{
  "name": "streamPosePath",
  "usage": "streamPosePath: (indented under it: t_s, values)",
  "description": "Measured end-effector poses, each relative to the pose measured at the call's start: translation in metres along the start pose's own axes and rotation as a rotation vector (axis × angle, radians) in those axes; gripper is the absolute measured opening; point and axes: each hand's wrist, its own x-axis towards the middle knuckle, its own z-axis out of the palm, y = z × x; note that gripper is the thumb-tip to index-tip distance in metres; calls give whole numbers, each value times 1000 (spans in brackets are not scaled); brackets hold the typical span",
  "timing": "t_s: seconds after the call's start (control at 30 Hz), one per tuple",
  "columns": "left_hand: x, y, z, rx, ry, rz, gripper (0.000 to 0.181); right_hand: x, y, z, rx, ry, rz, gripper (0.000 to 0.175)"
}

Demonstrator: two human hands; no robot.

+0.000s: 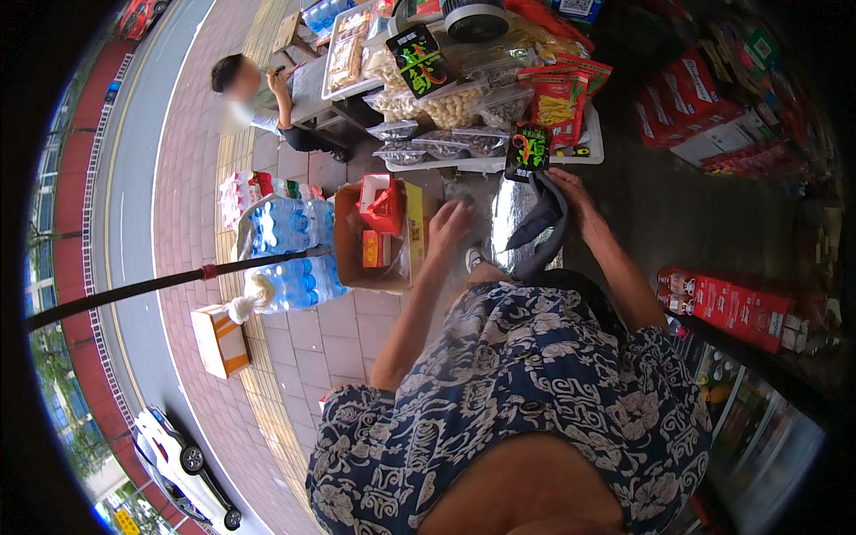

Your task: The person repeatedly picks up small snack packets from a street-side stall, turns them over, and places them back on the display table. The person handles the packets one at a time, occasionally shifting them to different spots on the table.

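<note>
My right hand [568,190] holds the end of a dark cloth strap [545,224], right beside a black snack packet with green lettering [528,152]. The strap hangs in a loop over a shiny silver surface [506,214]. My left hand [453,217] is blurred, in the air between the strap and an open cardboard box [348,267]; its fingers are bent, and whether it holds a small dark thing cannot be told. Ahead, a white tray [468,164] bears zip bags of peanuts [455,105], bags of dark dried goods [491,142], red snack packets [558,100] and another black packet [420,60].
The cardboard box holds red gift boxes [382,207]. Shrink-wrapped water bottles [287,227], a dark pole [180,277] and an orange-and-white carton [217,341] are at the left. A person [251,93] sits by a grey table [314,90]. Red cartons [742,307] stand at the right.
</note>
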Motion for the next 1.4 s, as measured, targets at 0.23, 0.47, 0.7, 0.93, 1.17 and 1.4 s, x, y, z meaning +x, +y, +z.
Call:
streamPosePath:
  t_s: [0.23,0.47,0.7,0.93,1.17,1.4]
  values:
    - [34,17,87,-329,-262,166,42,-32,-27,64,-37,-189,-18,26]
    - [28,46,87,-255,29,264,37,-12,-8,57,-418,-133,-137,23]
    - [8,44,64,-54,52,382,42,-43,-43,140,-626,9,-610,22]
    - [12,16,72,-434,-81,302,54,-21,-2,156,-1099,-22,-1132,28]
    - [-26,49,85,-291,-114,398,52,40,-8,138,-1124,281,-1165,24]
    - [-42,80,77,-296,-180,350,53,30,-34,123,-451,-208,-298,29]
